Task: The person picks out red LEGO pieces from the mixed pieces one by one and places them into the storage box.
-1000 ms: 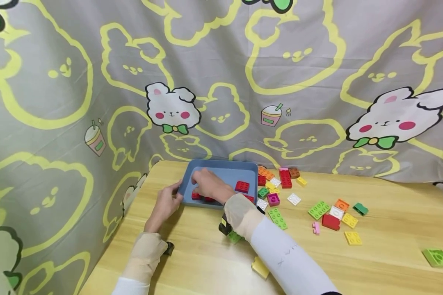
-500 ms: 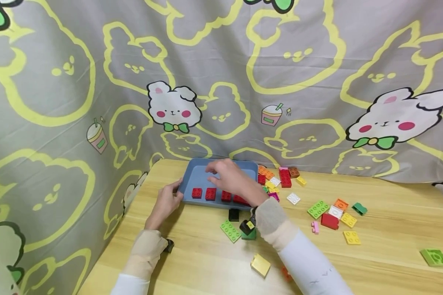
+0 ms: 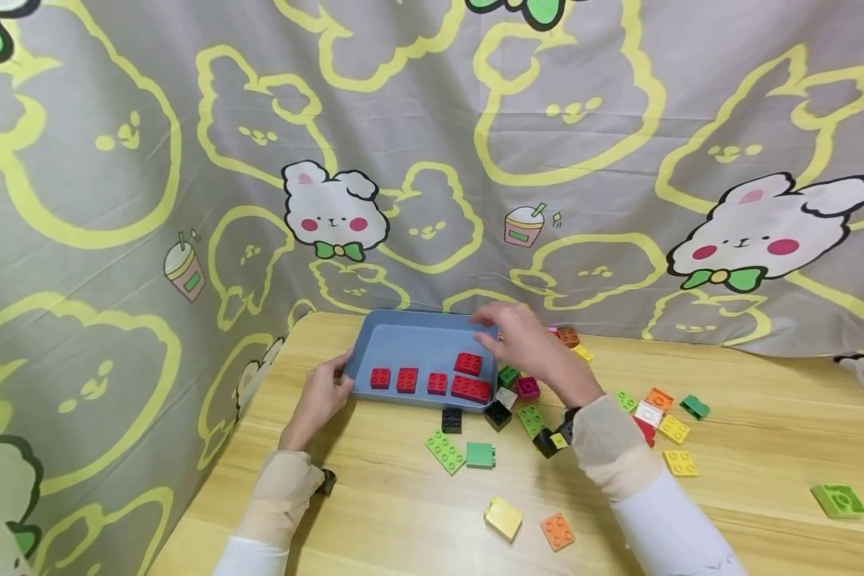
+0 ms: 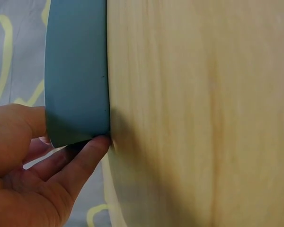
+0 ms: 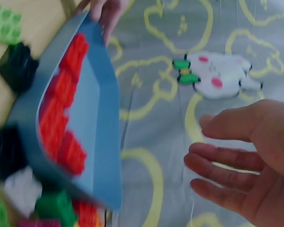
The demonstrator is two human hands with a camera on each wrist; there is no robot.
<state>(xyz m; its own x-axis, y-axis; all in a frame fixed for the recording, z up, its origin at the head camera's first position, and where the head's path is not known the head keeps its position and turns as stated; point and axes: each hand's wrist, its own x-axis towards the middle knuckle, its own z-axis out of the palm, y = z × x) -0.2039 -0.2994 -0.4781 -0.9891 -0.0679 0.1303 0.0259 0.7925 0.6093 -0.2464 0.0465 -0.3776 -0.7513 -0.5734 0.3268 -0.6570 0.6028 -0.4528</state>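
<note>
A blue-grey tray (image 3: 418, 318) lies at the back of the table with several red toy bricks (image 3: 406, 380) in it, most in a row along its near side. My left hand (image 3: 322, 400) holds the tray's left corner. In the left wrist view, the thumb of that left hand (image 4: 33, 175) is at the tray's rim and the fingers are against its underside corner. My right hand (image 3: 533, 344) hovers by the tray's right end, over the loose bricks. Its fingers (image 5: 222, 175) are apart and slightly bent, with nothing between them.
Loose bricks are scattered right of the tray, among them a magenta brick (image 3: 528, 388) and a yellow brick (image 3: 680, 462). Nearer lie a black brick (image 3: 451, 421), a green brick (image 3: 480, 456), a pale yellow block (image 3: 503, 519) and an orange brick (image 3: 558, 531). A patterned curtain (image 3: 432, 216) hangs behind.
My right hand has moved from inside the tray rightward, past its right end, uncovering the red bricks. The left hand has stayed on the tray's corner.
</note>
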